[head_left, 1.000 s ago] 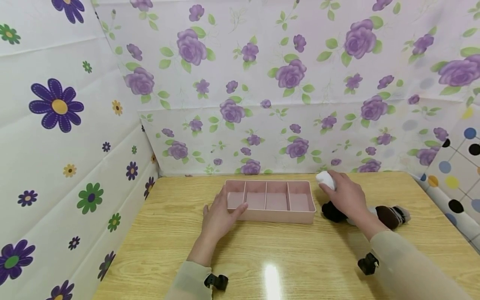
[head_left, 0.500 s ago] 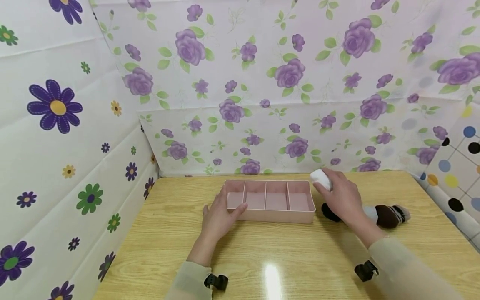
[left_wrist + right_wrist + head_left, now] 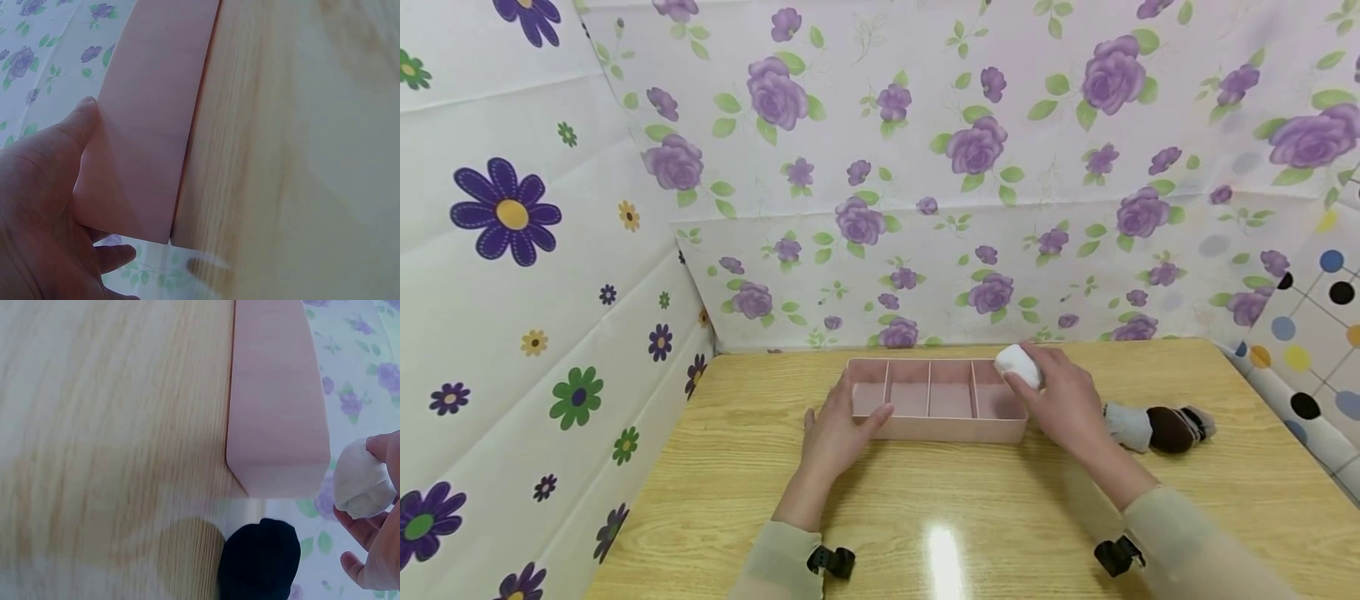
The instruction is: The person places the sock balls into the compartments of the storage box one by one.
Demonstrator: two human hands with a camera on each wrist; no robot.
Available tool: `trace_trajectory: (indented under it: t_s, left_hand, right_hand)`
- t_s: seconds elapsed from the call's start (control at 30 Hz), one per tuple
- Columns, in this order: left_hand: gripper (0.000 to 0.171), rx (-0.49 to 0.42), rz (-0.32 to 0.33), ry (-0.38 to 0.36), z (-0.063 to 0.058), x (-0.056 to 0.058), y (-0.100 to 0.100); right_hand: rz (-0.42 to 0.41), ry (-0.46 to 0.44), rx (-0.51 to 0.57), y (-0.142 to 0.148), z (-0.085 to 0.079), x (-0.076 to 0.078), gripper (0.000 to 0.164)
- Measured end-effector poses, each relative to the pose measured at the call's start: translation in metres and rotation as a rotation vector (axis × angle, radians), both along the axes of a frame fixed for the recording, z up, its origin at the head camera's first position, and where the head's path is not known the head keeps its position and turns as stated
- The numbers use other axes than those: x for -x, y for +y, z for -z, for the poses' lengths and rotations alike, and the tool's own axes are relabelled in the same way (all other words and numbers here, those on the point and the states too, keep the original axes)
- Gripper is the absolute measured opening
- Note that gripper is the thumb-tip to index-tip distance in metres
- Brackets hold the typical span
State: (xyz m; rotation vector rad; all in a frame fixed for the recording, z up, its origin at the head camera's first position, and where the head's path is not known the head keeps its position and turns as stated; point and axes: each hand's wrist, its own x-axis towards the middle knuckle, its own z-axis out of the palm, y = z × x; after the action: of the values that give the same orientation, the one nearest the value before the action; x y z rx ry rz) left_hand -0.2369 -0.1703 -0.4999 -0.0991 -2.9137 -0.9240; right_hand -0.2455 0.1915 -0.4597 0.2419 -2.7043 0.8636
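Rose-printed sheeting (image 3: 917,187) hangs beyond the wood-grain surface (image 3: 895,508), behind a long pink box (image 3: 950,430) with four compartments in a row. From where I stand, a daisy-patterned sheet (image 3: 640,408) slants down to the left of the box, and a dotted sheet (image 3: 1318,375) well to its right. This person's hands are apart, one at each end of the box. Their left hand (image 3: 837,433) touches the box's left end, thumb at the front rim, fingers spread from it. Their right hand (image 3: 1063,396) pinches a white bundle (image 3: 1018,367) over the box's rightmost compartment; whether the bundle touches the box I can't tell. Just right of the box lies a black bundle (image 3: 259,559), hidden from the head view. Farther right of the box sit a pale grey bundle (image 3: 1127,425), a brown bundle (image 3: 1169,430) and a striped bundle (image 3: 1199,423), side by side.
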Motion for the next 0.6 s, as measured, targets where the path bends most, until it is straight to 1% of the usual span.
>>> trace_trajectory:
  t_s: [0.17, 0.43, 0.6]
  left_hand:
    - [0.11, -0.008, -0.005, -0.002, -0.001, 0.0, 0.0]
    - [0.109, 0.0, -0.004, 0.006, -0.002, 0.0, 0.001]
    - [0.109, -0.002, -0.003, 0.013, -0.002, -0.001, 0.0]
  right_hand:
    - [-0.004, 0.022, -0.01, -0.01, 0.002, -0.003, 0.063]
    - [-0.015, 0.091, -0.034, -0.019, 0.014, -0.003, 0.06]
    - [-0.008, 0.094, -0.061, -0.024, 0.02, -0.002, 0.06]
